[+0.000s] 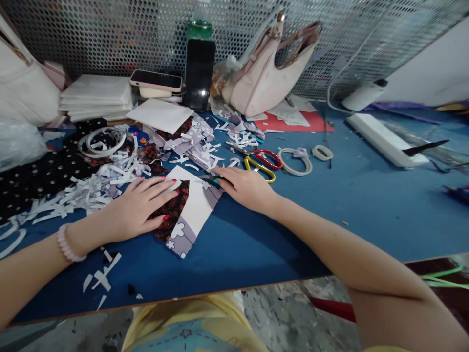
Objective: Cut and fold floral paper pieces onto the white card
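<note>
My left hand (141,208) lies with its fingers spread over a white card (197,208). Dark red-and-black patterned fabric (182,208) and lilac floral fabric (183,238) cover parts of the card. At the card's upper right corner, my right hand (247,188) is closed around a slim dark tool with a pointed metal tip (207,177). Its tip points left over the card, and most of it is hidden in my fingers. Just beyond my right hand lie scissors (269,159) with red and yellow handles.
White and lilac scraps (91,188) heap on the left beside black dotted fabric (54,171). Behind stand stacked white cards (97,95), an upright phone (200,73) and a pale handbag (271,73). Tape rolls (296,161) and a white power strip (384,139) lie on the right.
</note>
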A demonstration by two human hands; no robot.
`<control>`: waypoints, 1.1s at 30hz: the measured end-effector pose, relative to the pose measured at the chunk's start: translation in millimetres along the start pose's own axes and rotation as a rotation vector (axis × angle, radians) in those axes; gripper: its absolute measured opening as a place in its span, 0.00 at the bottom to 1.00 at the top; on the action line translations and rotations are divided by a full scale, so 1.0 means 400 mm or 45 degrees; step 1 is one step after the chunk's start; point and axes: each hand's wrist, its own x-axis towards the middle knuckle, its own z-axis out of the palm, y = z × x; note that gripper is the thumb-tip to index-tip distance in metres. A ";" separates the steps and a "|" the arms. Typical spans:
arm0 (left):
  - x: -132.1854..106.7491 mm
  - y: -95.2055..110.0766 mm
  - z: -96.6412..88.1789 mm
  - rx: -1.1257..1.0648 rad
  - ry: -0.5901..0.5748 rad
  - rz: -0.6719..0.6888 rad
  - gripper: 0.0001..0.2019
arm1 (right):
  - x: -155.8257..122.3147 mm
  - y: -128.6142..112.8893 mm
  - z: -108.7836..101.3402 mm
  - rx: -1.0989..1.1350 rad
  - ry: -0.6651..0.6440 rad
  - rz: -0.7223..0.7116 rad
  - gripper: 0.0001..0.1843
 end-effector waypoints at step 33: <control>0.003 0.001 0.001 -0.014 0.029 0.006 0.25 | -0.040 -0.075 -0.005 -0.098 0.126 -0.718 0.22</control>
